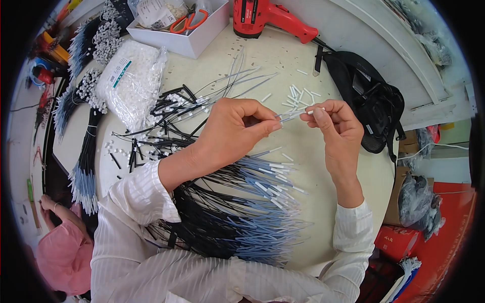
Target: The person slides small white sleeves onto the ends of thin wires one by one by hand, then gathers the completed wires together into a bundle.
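Both hands pinching: wire ends and white sleeve meeting at table centre

Clock centred on the meeting fingertips. The wire ends [290, 116] are sitting there, above the table [303, 56], spanning the gap between the hands. At 9 o'clock the left hand [226, 127] is gripping them, thumb and forefinger closed. Between 3 and 4 the right hand [337, 130] is also pinching, thumb against forefinger, with a small white sleeve [311, 111] apparently between the tips; the other fingers are curling in. Whether the sleeve is already on a wire: cannot tell, too small.

Step in hand, as judged: the worker is threading sleeve and wire end together. The next move is calling for a steady left pinch, the sleeve's opening lined up with the wire end, and a gentle straight push; the thin wire could be bending or missing the hole.

Outward: loose white sleeves [293, 94] are lying just beyond, 12 to 1. At 7 the big wire bundle [207, 212] is spreading, some blue-grey ends wearing white tips. At 12 a red heat gun [278, 17] is resting; between 2 and 3, a black pouch [361, 96]. Between 9 and 10 a plastic bag [131, 83] is holding white pieces; at 10, a white box [202, 44].
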{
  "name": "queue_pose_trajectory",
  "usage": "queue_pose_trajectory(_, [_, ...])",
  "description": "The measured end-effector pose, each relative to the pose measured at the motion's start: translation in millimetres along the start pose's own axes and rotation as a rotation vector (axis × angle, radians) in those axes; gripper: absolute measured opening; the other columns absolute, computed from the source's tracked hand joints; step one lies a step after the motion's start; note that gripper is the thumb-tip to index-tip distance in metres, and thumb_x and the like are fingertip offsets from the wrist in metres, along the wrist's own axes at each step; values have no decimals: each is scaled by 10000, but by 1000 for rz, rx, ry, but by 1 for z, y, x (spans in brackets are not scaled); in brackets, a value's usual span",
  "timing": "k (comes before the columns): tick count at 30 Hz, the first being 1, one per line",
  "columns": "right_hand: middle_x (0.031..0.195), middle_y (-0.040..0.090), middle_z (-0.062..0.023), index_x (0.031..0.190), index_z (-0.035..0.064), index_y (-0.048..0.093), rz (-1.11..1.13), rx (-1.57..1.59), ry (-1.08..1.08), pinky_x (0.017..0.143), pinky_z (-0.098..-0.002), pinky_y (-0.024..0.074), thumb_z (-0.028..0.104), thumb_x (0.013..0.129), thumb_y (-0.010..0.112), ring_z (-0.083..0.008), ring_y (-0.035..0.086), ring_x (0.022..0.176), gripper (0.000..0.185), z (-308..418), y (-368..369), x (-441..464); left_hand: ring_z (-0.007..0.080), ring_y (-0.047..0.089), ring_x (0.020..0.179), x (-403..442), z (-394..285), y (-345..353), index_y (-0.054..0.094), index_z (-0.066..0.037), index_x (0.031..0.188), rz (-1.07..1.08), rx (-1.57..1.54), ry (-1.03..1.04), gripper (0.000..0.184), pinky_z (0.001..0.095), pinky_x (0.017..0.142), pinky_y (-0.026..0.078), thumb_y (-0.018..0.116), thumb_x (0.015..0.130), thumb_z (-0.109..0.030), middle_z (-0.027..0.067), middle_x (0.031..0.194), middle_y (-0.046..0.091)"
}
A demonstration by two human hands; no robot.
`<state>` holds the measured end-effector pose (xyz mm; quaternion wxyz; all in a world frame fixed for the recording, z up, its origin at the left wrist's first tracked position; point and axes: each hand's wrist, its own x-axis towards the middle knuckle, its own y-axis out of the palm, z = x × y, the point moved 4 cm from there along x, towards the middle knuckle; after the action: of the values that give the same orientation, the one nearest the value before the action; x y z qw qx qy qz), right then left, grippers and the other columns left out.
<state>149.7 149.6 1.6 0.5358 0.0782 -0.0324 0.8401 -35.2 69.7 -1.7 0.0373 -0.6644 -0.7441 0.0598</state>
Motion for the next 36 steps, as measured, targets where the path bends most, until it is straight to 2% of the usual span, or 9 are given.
queue_pose_trajectory(3, [962,700,-110,989,-16,612,-13,53,58,755,-240,526,93,942,644,-163,697,864,123,-4,0,1,26,563,668,-1,-3,1,705,50,948,11,20,-34,123,175,595,459,724,864,-37,7,779,670])
queue_pose_trajectory(6, [957,702,-112,986,-8,617,36,122,90,751,-243,527,107,945,643,-160,697,863,125,-7,2,0,24,555,656,0,2,5,702,45,977,21,-143,-10,132,175,585,453,714,870,-31,0,774,662])
queue_pose_trajectory(12, [952,708,-113,978,-5,624,32,96,49,743,-247,522,111,943,648,-148,693,860,123,-3,4,-3,27,544,622,-1,2,4,713,16,981,32,3,54,122,206,566,456,691,884,-54,-8,705,643])
queue_pose_trajectory(15, [969,711,-117,980,-7,627,-9,128,48,745,-245,518,105,937,655,-147,692,857,123,-4,1,-1,27,534,616,-2,1,5,712,14,1003,39,14,60,139,213,562,450,686,891,-65,-10,695,630])
queue_pose_trajectory(18, [983,713,-121,983,-11,629,86,104,48,749,-243,518,106,935,658,-146,691,852,130,-5,4,-2,27,528,614,-2,3,5,712,13,993,37,-2,75,132,214,559,445,686,892,-67,-17,686,618])
queue_pose_trajectory(24, [952,717,-115,973,-8,633,-13,137,55,746,-236,517,94,929,663,-134,688,849,115,-3,-5,0,23,520,610,-1,1,3,709,14,975,17,11,61,118,206,554,435,689,888,-62,-23,672,605])
queue_pose_trajectory(27, [945,719,-119,968,-6,637,93,100,78,748,-235,516,92,927,663,-131,687,846,109,-6,1,-3,20,513,609,-1,1,3,708,15,972,16,3,66,114,204,550,429,691,885,-57,-27,668,600])
queue_pose_trajectory(33, [955,719,-134,970,-10,637,2,158,67,746,-239,517,96,926,665,-132,686,838,118,-4,-4,-1,16,509,609,0,2,2,711,9,968,10,31,66,107,206,548,427,692,879,-48,-25,666,603])
queue_pose_trajectory(36, [957,719,-136,974,-13,636,57,138,69,743,-241,518,100,931,660,-134,686,837,123,-3,0,-2,17,506,605,-1,3,3,712,9,966,11,10,66,106,209,547,428,693,877,-46,-22,662,602])
